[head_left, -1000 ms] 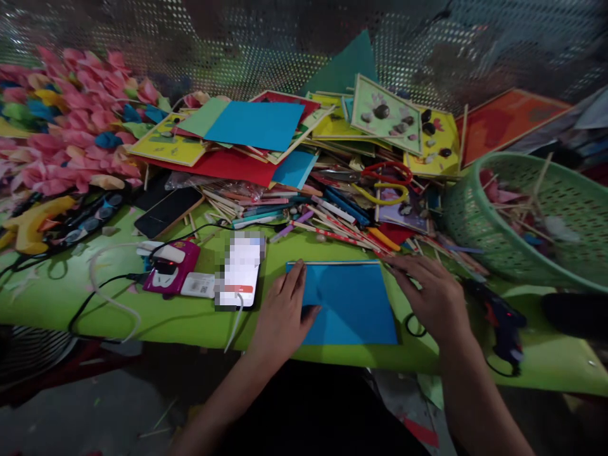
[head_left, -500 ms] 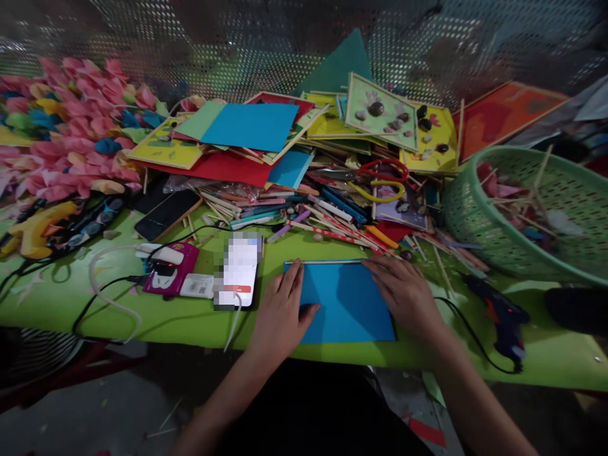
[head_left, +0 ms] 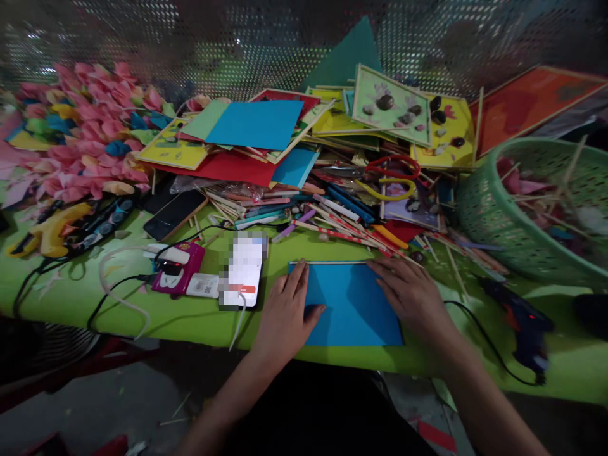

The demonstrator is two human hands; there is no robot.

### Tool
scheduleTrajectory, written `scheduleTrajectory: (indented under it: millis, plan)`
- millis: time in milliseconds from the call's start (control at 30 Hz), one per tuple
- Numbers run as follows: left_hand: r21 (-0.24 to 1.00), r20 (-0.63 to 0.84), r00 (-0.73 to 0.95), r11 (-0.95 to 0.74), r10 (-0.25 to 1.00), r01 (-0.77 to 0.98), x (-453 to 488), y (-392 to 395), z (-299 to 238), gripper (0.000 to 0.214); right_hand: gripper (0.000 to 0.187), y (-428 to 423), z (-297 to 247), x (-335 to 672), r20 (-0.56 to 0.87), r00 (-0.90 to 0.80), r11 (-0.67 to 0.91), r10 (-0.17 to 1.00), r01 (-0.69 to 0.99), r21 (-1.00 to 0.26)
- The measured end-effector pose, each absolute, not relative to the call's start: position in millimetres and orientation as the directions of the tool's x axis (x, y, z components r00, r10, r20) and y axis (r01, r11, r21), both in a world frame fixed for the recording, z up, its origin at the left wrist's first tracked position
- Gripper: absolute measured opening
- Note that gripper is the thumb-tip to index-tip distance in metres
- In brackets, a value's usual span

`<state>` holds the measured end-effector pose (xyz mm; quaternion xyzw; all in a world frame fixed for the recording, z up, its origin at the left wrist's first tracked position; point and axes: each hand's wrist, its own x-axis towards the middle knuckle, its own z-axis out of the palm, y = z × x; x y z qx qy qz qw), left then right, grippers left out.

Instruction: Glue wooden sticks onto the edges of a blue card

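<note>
A blue card (head_left: 351, 310) lies flat at the table's front edge. Along its far edge runs a thin pale wooden stick (head_left: 335, 262). My left hand (head_left: 287, 310) rests over the card's left side, fingers stretched out with their tips on the stick's left end and the thumb apart on the card. Over the right side, my right hand (head_left: 411, 291) lies with fingers extended, the tips at the stick's right end. Neither hand is wrapped round anything.
A lit phone (head_left: 244, 272) and a purple power socket (head_left: 179, 269) lie left. To the right are a dark glue gun (head_left: 522, 323) and a green basket (head_left: 517, 247). Behind are pens, sticks, red-handled scissors (head_left: 394, 166), framed stone pictures (head_left: 392, 104) and pink paper petals (head_left: 90, 152).
The whole view has shifted slightly, so things appear a little further right. Both hands keep their places on the card and stick.
</note>
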<state>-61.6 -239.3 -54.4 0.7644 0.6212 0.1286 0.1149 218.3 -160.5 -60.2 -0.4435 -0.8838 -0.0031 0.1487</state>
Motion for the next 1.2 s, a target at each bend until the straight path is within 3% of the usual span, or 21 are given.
scheduleTrajectory:
  millis: [567, 733, 967, 1200]
  plan:
    - [0.248, 0.091, 0.183, -0.2, 0.979, 0.948, -58.4, -233.8, -56.0, 0.063, 0.038, -160.5, -59.1, 216.7, 0.238, -0.549, 0.586, 0.801, 0.8, -0.126]
    - [0.306, 0.104, 0.183, -0.206, 0.978, 0.929, -59.0, -235.4, -56.8, 0.065, 0.038, -160.6, -63.2, 218.6, 0.27, -0.555, 0.6, 0.787, 0.791, -0.12]
    - [0.477, 0.297, 0.105, -0.243, 0.949, 0.845, -65.3, -243.8, -58.8, 0.048, 0.042, -163.8, -65.6, 221.8, 0.351, -0.527, 0.599, 0.774, 0.789, -0.137]
    - [0.388, 0.252, 0.14, -0.233, 0.957, 0.892, -64.0, -239.6, -52.5, 0.048, 0.041, -164.1, -46.1, 189.4, 0.268, -0.627, 0.667, 0.732, 0.739, -0.092]
